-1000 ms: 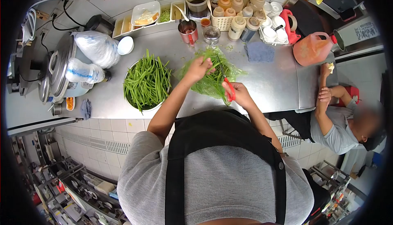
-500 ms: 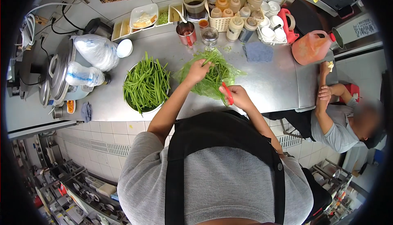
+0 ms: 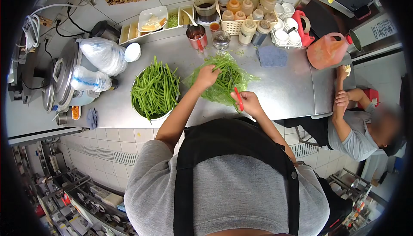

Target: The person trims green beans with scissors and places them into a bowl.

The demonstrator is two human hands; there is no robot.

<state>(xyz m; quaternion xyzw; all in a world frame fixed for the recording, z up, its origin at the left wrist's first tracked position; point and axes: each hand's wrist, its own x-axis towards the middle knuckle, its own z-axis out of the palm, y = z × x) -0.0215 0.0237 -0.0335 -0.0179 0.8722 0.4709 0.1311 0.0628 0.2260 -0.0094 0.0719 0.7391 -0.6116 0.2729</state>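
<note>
A crumpled clear green plastic bag (image 3: 247, 81) lies spread on the steel counter, with cut green bean pieces (image 3: 223, 78) heaped on it. Over the left side of the heap, my left hand (image 3: 208, 78) has its fingers closed on a green bean; the fingertips partly hide it. In my right hand (image 3: 250, 102) are red-handled scissors (image 3: 239, 99), whose blades point up and away over the pieces. Left of my left forearm stands a round metal bowl (image 3: 161, 118) piled with long whole green beans (image 3: 155, 87).
Behind the bag stand a red metal jug (image 3: 197, 38), a glass jar (image 3: 221, 40) and a basket of sauce bottles (image 3: 231, 26). A blue cloth (image 3: 272, 56) and an orange-filled jug (image 3: 329, 50) are at right. Another person (image 3: 355, 128) sits at the counter's right end.
My left hand has shifted slightly at the heap, its fingers now lower among the beans. The scissors have turned a little more upright in my right hand. The bowl stays in place.
</note>
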